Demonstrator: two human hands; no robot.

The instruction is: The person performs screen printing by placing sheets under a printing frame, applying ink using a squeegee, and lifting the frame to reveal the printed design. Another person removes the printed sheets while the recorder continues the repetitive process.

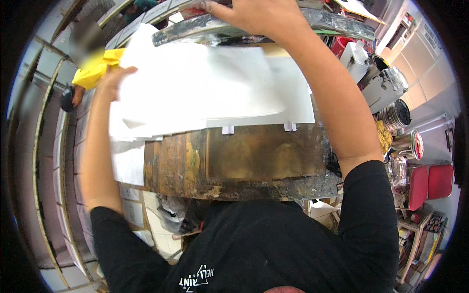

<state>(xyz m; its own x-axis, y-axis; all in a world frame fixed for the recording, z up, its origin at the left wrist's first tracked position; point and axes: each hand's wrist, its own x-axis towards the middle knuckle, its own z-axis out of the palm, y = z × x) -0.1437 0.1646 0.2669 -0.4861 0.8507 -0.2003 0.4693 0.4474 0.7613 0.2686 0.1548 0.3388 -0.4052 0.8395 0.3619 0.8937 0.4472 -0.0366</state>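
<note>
My left hand (116,82), smeared by motion, is closed on the left edge of a large white sheet of paper (195,78). The sheet is raised and blurred, above another white sheet (293,105) lying flat on a paint-stained wooden board (171,161). Small white tabs (290,127) sit along the near edge of the flat sheet. My right hand (249,15) is at the top edge of the view, on a long paint-stained frame bar (337,24) beyond the sheets. Its thumb shows, while its other fingers are mostly hidden or cut off.
Paint-smeared cans (394,115), white jugs (383,88) and a red container (342,46) crowd the right side. A red chair (430,185) stands at far right. Long racks (49,146) run along the left, where a person in yellow (95,68) is near. Plastic bags (171,215) lie below the board.
</note>
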